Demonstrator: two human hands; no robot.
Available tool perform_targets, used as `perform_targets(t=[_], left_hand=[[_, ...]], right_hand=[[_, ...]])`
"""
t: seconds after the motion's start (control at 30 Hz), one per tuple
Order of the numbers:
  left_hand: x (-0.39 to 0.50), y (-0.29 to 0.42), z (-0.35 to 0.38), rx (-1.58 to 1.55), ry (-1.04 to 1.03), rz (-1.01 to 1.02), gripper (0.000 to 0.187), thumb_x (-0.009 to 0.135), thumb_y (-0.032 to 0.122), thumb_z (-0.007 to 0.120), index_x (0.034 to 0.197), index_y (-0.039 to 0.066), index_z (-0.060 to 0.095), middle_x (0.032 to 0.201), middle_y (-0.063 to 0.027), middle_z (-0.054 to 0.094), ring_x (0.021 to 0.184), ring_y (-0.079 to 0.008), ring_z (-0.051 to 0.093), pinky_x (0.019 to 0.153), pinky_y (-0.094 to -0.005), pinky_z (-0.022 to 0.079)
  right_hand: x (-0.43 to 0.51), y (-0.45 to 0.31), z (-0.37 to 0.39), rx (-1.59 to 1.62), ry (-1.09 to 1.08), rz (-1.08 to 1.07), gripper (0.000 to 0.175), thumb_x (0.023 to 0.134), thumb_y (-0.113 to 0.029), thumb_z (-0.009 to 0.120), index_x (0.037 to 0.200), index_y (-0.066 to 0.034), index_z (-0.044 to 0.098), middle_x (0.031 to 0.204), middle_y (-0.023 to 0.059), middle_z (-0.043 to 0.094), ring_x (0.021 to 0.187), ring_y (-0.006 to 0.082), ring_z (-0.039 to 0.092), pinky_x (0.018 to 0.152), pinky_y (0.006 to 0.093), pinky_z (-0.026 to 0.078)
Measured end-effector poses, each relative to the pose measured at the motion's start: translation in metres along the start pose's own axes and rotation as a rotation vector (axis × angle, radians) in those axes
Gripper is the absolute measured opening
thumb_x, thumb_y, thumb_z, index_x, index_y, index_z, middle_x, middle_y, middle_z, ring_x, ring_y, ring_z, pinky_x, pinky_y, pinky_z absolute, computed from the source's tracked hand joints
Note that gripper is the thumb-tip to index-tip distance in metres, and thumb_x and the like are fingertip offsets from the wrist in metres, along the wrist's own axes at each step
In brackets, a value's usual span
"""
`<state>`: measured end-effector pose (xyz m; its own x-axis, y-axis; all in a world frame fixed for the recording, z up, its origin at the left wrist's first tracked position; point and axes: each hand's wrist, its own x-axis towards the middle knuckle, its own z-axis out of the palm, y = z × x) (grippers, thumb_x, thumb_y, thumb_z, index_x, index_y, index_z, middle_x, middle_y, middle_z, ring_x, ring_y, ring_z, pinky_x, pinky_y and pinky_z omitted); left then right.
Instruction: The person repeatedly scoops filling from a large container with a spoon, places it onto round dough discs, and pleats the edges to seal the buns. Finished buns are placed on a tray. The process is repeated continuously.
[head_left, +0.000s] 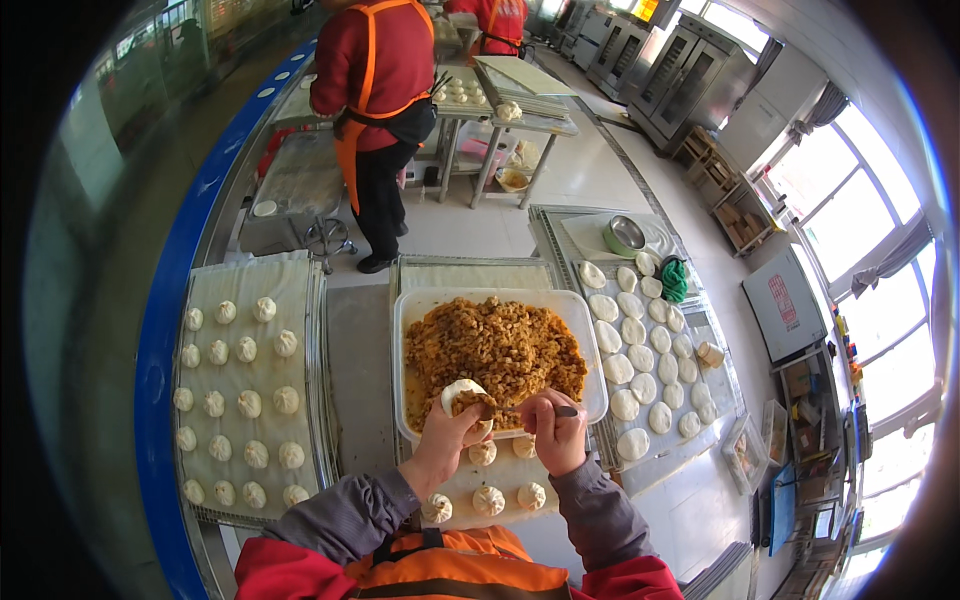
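My left hand (444, 442) holds a round dough wrapper (455, 392) with brown filling on it, over the near edge of a plastic tub. My right hand (556, 431) grips a metal utensil (566, 411), whose far end meets the filling in the wrapper. A large heap of chopped brown filling (495, 345) lies in the translucent tub (598, 375). Just below the tub, several pleated buns (489, 500) sit on a cloth-covered tray. To the right, many flat dough wrappers (643, 388) are laid out on another tray.
Rows of pleated buns (250, 403) fill a cloth-lined tray (300, 274) at left, beside the blue edge (161, 300) of a long counter. A metal bowl (625, 234) and green cloth (673, 279) stand at the back right. A co-worker (382, 97) stands ahead; another person (495, 22) is farther off.
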<state>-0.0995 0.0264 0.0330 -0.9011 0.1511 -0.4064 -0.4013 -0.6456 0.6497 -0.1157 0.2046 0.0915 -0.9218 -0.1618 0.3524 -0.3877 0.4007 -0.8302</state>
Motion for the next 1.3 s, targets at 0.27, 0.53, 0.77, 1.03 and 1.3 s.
perform_targets(t=[0.27,0.53,0.77,1.03,1.3], left_hand=[[-0.008,0.002,-0.019,-0.047,-0.055,-0.004,0.034,0.097,0.006,0.06,0.129,0.007,0.048,0.116,-0.0081,0.062,0.101,-0.0203,0.067,0.079,-0.0389,0.062],[-0.023,0.014,-0.023,-0.216,-0.055,-0.112,0.034,0.101,0.028,0.06,0.131,0.013,0.053,0.12,-0.0052,0.064,0.106,-0.0205,0.066,0.082,-0.0387,0.058],[-0.053,0.007,-0.02,-0.032,-0.032,-0.167,0.039,0.104,0.041,0.054,0.13,0.013,0.054,0.12,-0.0063,0.066,0.109,-0.0208,0.065,0.082,-0.0409,0.058],[-0.094,-0.01,-0.018,-0.171,-0.064,-0.184,0.036,0.105,0.031,0.055,0.131,0.007,0.051,0.118,-0.0076,0.063,0.107,-0.0207,0.066,0.083,-0.0357,0.06],[-0.109,-0.049,-0.038,0.135,-0.037,-0.102,0.028,0.102,0.016,0.062,0.126,0.005,0.054,0.109,-0.0044,0.063,0.093,-0.0131,0.065,0.065,-0.0273,0.057]], right_hand=[[0.013,0.028,-0.011,0.345,0.197,0.402,0.048,0.11,-0.037,0.039,0.089,-0.0018,0.063,0.068,0.004,0.061,0.053,0.0107,0.055,0.05,0.0254,0.043],[0.013,0.063,-0.006,0.364,0.208,0.387,0.052,0.109,-0.044,0.039,0.091,-0.003,0.064,0.065,0.0026,0.061,0.053,0.0102,0.055,0.049,0.0247,0.042],[0.005,0.051,0.024,-0.171,-0.125,0.271,0.024,0.099,-0.023,0.062,0.092,-0.0012,0.071,0.077,0.0152,0.07,0.066,0.0267,0.069,0.06,0.0419,0.052],[-0.075,0.027,0.008,0.3,-0.477,0.673,0.028,0.103,-0.023,0.059,0.117,0.0011,0.063,0.08,0.0029,0.066,0.066,0.0097,0.061,0.058,0.0264,0.049],[-0.126,0.034,0.039,0.427,-0.418,0.66,0.025,0.097,-0.02,0.068,0.113,-0.0003,0.066,0.091,0.0012,0.068,0.073,0.006,0.061,0.061,0.023,0.048]])
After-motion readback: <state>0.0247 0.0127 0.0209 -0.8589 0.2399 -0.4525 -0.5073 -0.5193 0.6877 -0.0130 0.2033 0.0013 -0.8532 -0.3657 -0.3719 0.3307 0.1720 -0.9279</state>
